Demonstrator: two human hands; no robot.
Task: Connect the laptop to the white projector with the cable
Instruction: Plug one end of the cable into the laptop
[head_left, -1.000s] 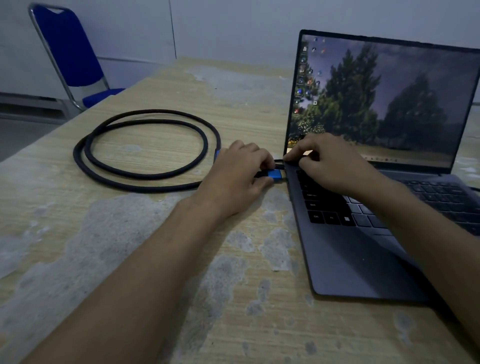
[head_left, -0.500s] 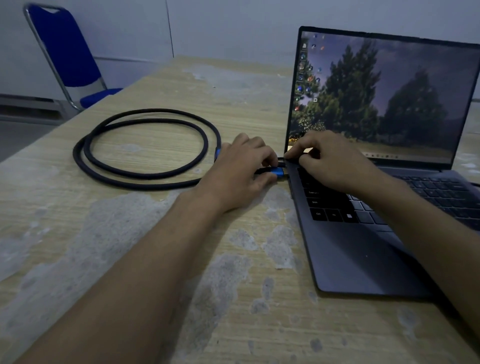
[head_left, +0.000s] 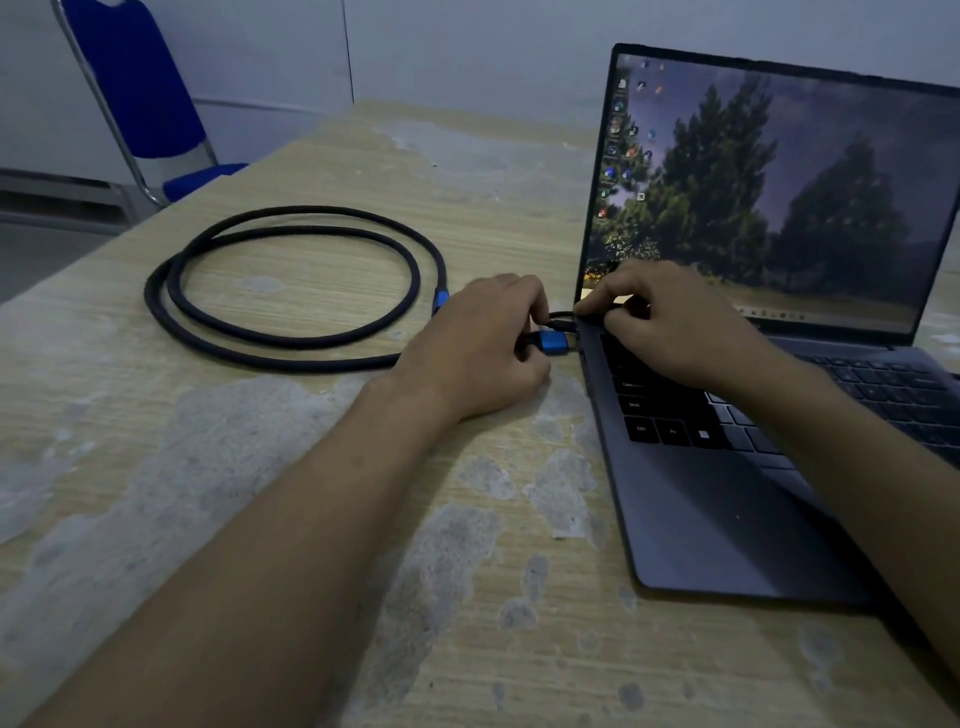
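Note:
An open grey laptop (head_left: 727, 519) stands at the right of the wooden table, its screen lit with a picture of trees. A black braided cable (head_left: 291, 343) lies coiled to its left. My left hand (head_left: 483, 348) grips the cable's blue plug (head_left: 553, 343) right at the laptop's left edge. Another blue plug end (head_left: 441, 300) shows just behind that hand. My right hand (head_left: 675, 322) rests on the laptop's back left corner, fingertips pressing at the hinge, beside a thin dark cable (head_left: 561, 316) there. No white projector is in view.
The wooden table (head_left: 260, 493) has worn grey patches across its front. A blue chair with a metal frame (head_left: 140, 104) stands off the table's far left corner, by a white wall.
The view has shifted slightly. My left hand has kept the blue plug at the laptop's left edge, nudging it a little. My right hand stays on the corner.

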